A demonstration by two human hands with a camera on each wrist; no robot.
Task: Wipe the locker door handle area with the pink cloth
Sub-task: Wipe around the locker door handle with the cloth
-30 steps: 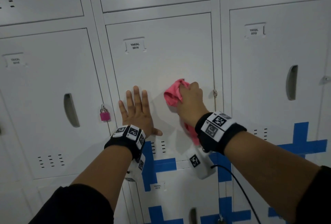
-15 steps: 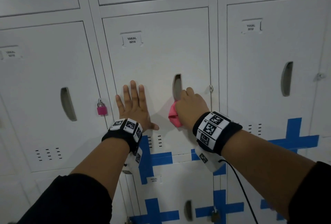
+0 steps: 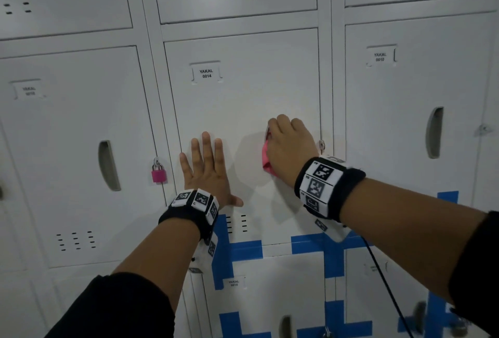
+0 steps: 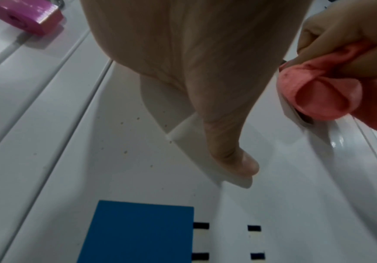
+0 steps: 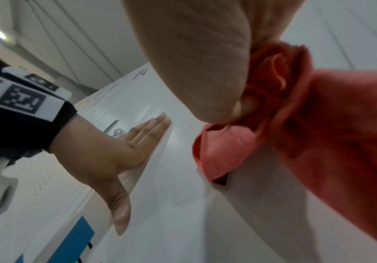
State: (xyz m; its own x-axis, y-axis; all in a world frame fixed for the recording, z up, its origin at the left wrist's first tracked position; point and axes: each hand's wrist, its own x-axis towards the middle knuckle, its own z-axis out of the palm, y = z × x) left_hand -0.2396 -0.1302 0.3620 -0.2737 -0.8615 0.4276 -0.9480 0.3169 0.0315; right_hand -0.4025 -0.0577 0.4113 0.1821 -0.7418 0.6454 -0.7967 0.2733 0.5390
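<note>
The white locker door (image 3: 243, 100) labelled YAKAL 0014 fills the middle of the head view. My right hand (image 3: 287, 146) grips the bunched pink cloth (image 3: 266, 161) (image 4: 327, 94) (image 5: 300, 128) and presses it over the recessed handle slot, which it almost wholly hides; only the slot's lower end (image 4: 304, 122) peeks out. My left hand (image 3: 206, 170) (image 5: 115, 151) lies flat on the door to the left of the handle, fingers straight and pointing up, thumb (image 4: 235, 153) spread toward the cloth.
A pink padlock (image 3: 158, 173) (image 4: 27, 16) hangs on the hasp of the left neighbouring locker. Blue tape crosses (image 3: 243, 250) mark the doors below. A small latch (image 3: 322, 145) sticks out right of my right hand. A black cable (image 3: 383, 281) hangs from my right wrist.
My right hand slid the cloth down below the handle slot, then back up over it. The left hand stayed flat on the door.
</note>
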